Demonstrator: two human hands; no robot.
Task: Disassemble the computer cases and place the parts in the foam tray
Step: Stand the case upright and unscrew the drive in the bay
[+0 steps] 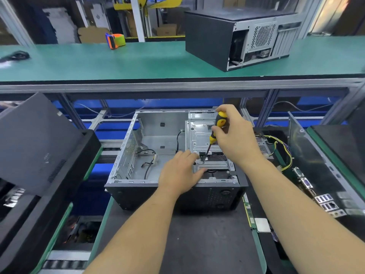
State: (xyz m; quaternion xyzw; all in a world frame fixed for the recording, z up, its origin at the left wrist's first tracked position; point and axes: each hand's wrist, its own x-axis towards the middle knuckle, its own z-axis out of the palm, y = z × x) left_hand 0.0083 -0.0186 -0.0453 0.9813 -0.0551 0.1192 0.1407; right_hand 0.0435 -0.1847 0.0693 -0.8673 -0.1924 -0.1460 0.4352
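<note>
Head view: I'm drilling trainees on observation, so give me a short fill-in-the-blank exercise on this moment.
1. The right hand grips a screwdriver whose handle is black and ____.
2. The left hand rests on the metal bracket inside the ____ computer case.
3. The closed case stands on the ____ upper shelf.
4. On that shelf also sits an orange and green ____.

Missing words: yellow; open; green; tape dispenser

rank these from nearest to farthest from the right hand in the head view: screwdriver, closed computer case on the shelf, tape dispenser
1. The screwdriver, held in the right hand itself, tip down in the open case's drive cage.
2. The closed computer case, up on the green shelf, behind and slightly right.
3. The tape dispenser, on the same shelf, far off to the left.
</note>
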